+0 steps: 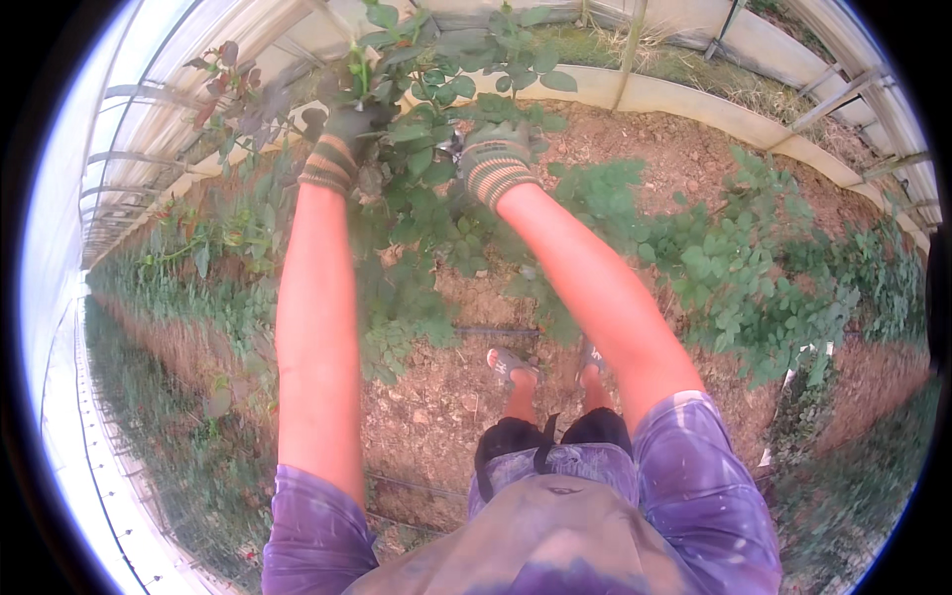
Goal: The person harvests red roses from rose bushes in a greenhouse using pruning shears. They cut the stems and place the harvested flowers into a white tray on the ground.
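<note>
My left hand [343, 141], in a dark glove with an orange-striped cuff, is among the upper leaves of a rose plant [409, 141]. Its fingers appear closed around a leafy green stem [361, 71] that rises above the glove. To the right, my right hand [500, 152] wears a matching glove and reaches into the same foliage. Beside its thumb side shows a bit of shiny metal, apparently pruning shears [452, 145]; leaves and the glove hide the remainder. Reddish young leaves [227, 82] stand left of my left hand.
More rose bushes [714, 260] grow to the right, and a planted row [201, 275] runs away to the left. A pale plastic barrier [669, 97] and greenhouse posts [632, 52] border the far side. A dark irrigation pipe [494, 331] crosses the soil beyond my feet [513, 366].
</note>
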Motion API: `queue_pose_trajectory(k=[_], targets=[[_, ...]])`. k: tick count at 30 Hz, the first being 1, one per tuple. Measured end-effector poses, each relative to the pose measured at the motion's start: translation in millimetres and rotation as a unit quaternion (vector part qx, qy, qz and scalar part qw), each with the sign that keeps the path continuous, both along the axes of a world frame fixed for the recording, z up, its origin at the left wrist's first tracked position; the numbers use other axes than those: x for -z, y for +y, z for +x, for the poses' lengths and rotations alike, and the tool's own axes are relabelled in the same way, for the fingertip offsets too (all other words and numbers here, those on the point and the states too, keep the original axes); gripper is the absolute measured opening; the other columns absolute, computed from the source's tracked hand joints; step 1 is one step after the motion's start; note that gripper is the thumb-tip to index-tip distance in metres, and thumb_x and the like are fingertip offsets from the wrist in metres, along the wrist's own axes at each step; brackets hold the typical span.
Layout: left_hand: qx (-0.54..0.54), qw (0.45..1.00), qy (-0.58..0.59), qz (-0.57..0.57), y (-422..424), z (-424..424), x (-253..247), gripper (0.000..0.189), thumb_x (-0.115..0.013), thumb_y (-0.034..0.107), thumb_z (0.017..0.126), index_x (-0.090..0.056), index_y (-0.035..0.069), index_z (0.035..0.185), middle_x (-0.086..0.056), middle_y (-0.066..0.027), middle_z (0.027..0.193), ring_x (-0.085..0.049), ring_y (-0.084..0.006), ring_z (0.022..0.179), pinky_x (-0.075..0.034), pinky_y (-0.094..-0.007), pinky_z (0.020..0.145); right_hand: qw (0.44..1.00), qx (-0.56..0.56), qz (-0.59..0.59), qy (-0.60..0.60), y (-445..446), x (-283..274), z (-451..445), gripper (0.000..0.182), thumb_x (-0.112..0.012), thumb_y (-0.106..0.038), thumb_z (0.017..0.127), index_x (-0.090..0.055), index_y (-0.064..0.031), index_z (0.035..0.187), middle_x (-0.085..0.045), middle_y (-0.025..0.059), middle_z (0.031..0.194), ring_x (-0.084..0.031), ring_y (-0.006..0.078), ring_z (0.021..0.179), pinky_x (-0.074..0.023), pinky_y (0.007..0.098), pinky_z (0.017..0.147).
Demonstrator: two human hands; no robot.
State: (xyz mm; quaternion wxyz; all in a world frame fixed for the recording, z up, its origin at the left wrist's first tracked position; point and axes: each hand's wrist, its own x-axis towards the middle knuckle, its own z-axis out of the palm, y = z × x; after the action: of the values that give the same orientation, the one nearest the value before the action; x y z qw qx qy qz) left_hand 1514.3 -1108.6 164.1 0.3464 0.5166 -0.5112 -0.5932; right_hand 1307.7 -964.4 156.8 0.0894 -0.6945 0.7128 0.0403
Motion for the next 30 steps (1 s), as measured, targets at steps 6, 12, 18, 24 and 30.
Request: queue_pose_trajectory(k=[6, 12, 18, 24, 30], targets=[[0.095, 0.989, -0.019, -0.113, 50.3, -60.7, -18.6, 0.037, -0.08, 0.013, 0.086, -0.068, 0.001, 0.118, -0.072, -0.0063, 0.11, -0.069, -0.0149, 0.092, -0.058, -0.0303, 0.075, 0.995, -0.026, 0.023, -0.099, 1.9, 20.1, -5.3, 0.036, -0.065, -0.027, 0.09, -0.07, -0.0065, 0.118, -0.071, 0.0189, 0.115, -0.069, 0.0311, 0.107, -0.0523, 0.046, 0.089], [-0.084, 0.983, 0.046, -0.155, 53.8, -15.8, -32.9, 0.037, -0.08, 0.021, 0.086, -0.068, 0.001, 0.115, -0.073, -0.0066, 0.1, -0.07, -0.0158, 0.084, -0.057, -0.0304, 0.076, 0.994, 0.051, 0.047, -0.084, 103.0, -39.5, -70.8, 0.048, -0.068, -0.042, 0.084, -0.066, -0.008, 0.119, -0.066, 0.0192, 0.124, -0.062, 0.0289, 0.119, -0.0456, 0.0462, 0.102], [-0.088, 0.959, -0.111, -0.245, 5.1, -31.6, 2.8, 0.057, -0.079, 0.04, 0.083, -0.061, 0.002, 0.122, -0.07, -0.0139, 0.107, -0.069, -0.0231, 0.088, -0.055, -0.0352, 0.072, 0.999, 0.0, -0.033, -0.004, 46.5, -8.3, -96.9, 0.049, -0.066, -0.035, 0.086, -0.061, -0.0078, 0.126, -0.064, 0.0176, 0.127, -0.059, 0.0287, 0.124, -0.0329, 0.0497, 0.112], [-0.008, 0.888, -0.407, -0.214, 6.2, -110.8, -15.5, 0.049, -0.061, 0.042, 0.089, -0.066, 0.002, 0.118, -0.072, -0.021, 0.1, -0.07, -0.0329, 0.089, -0.056, -0.0404, 0.077, 0.998, -0.014, 0.067, 0.006, 23.0, -32.5, -102.6, 0.048, -0.063, -0.03, 0.088, -0.06, -0.0093, 0.131, -0.065, 0.016, 0.128, -0.06, 0.0291, 0.123, -0.0349, 0.0468, 0.111], [-0.026, 0.92, -0.358, -0.157, 33.2, -115.0, -16.8, 0.042, -0.063, 0.038, 0.089, -0.068, 0.0, 0.106, -0.073, -0.0214, 0.093, -0.071, -0.0332, 0.086, -0.055, -0.0395, 0.078, 0.998, -0.029, -0.055, -0.016, 92.0, -40.5, -115.1, 0.046, -0.065, -0.035, 0.088, -0.066, -0.0059, 0.123, -0.069, 0.0191, 0.118, -0.063, 0.0316, 0.119, -0.0388, 0.0465, 0.109]])
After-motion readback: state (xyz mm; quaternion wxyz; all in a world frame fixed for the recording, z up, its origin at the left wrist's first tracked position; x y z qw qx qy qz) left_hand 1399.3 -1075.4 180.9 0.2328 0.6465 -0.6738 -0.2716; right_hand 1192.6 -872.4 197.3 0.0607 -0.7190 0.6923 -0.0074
